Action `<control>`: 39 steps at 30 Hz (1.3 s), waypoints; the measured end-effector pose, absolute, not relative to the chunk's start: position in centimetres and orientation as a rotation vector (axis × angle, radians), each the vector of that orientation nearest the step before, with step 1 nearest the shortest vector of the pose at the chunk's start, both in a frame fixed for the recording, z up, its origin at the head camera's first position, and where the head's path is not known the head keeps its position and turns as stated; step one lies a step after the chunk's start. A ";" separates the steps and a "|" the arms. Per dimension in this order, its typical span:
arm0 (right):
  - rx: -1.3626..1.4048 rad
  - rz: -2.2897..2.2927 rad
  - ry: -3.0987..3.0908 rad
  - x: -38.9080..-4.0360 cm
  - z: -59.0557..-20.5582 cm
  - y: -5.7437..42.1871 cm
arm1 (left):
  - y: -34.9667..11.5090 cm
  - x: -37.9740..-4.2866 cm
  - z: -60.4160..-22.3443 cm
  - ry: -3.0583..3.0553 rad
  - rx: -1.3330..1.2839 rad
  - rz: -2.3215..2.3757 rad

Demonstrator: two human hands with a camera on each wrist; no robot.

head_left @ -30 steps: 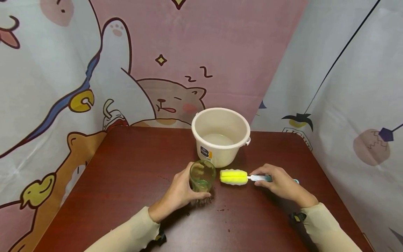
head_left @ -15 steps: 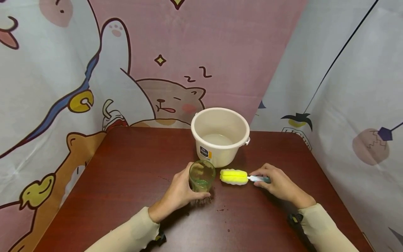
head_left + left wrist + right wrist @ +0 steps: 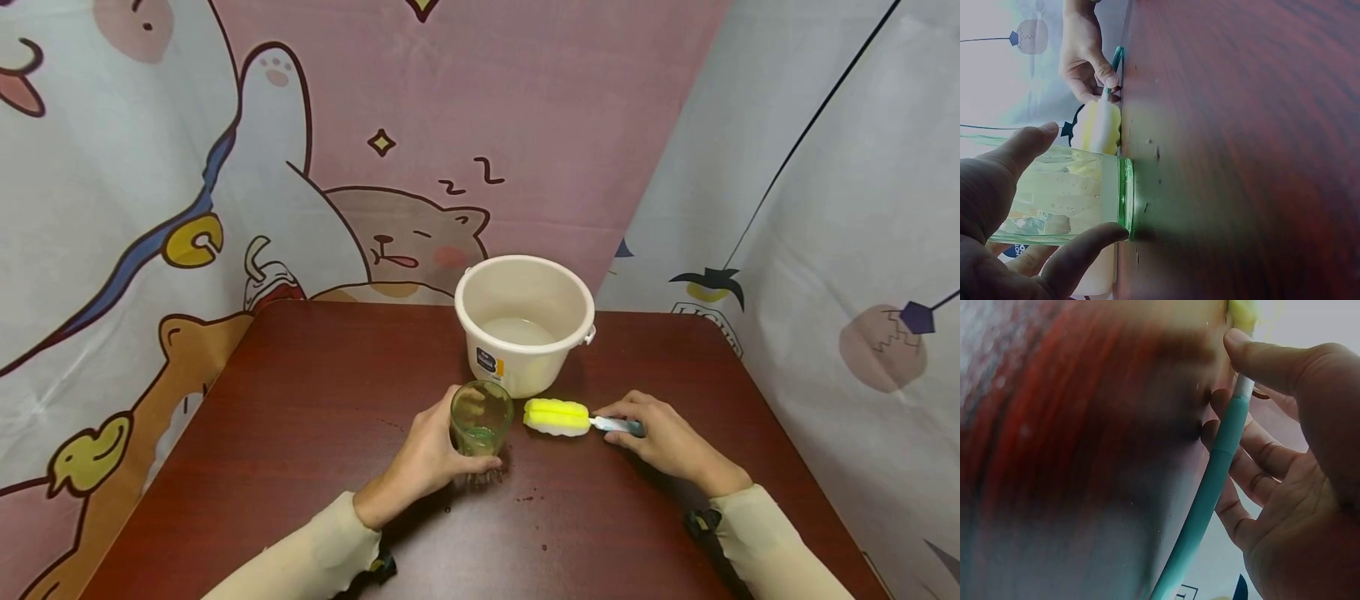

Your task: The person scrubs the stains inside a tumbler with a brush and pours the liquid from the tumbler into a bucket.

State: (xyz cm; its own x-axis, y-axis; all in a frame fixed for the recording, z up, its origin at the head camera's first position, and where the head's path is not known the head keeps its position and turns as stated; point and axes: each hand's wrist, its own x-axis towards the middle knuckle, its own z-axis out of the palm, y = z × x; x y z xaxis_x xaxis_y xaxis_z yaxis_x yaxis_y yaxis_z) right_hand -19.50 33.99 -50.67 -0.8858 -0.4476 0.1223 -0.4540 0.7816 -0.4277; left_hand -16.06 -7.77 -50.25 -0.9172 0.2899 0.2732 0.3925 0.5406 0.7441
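Note:
A green-tinted drinking glass (image 3: 482, 417) stands upright on the table, with a little liquid and some droplets inside. My left hand (image 3: 431, 450) grips it from the left side, thumb in front and fingers behind; the left wrist view shows the glass (image 3: 1072, 194) with its base at the tabletop. To its right lies a sponge bottle brush (image 3: 557, 417) with a yellow and white head. My right hand (image 3: 667, 442) pinches the brush's white and teal handle (image 3: 1210, 481) between thumb and fingers. The palm hides part of the handle in the head view.
A cream plastic bucket (image 3: 525, 325) with a shallow layer of cloudy liquid stands just behind the glass and brush. Water drops dot the dark red-brown table (image 3: 330, 375). Printed cartoon cloth (image 3: 570, 125) hangs behind and to the sides.
My right hand has shifted slightly, and the brush head has turned so more white shows along its near side. The handle's far end is now hidden. My left hand and the glass stay put.

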 end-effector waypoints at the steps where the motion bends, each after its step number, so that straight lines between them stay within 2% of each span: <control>1: 0.745 0.709 -2.954 -19.5 -50.6 34.0 | -7.8 -16.1 -50.3 -2.654 -0.590 -1.327; 25: 0.749 0.697 -2.795 -20.1 -49.9 33.0 | -7.8 -15.9 -50.2 -2.673 -0.565 -1.325; 39: 0.712 0.692 -2.585 -21.6 -46.7 30.8 | -7.7 -16.0 -50.4 -2.677 -0.554 -1.338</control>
State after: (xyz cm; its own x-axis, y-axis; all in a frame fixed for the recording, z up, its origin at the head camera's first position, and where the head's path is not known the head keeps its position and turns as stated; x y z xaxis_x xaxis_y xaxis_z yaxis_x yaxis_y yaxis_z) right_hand -21.59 30.79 -46.72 -0.8038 -0.3730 0.4635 -0.5547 0.7515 -0.3572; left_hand -15.96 -7.70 -50.35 -0.9292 0.2762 0.2455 0.3622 0.5483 0.7538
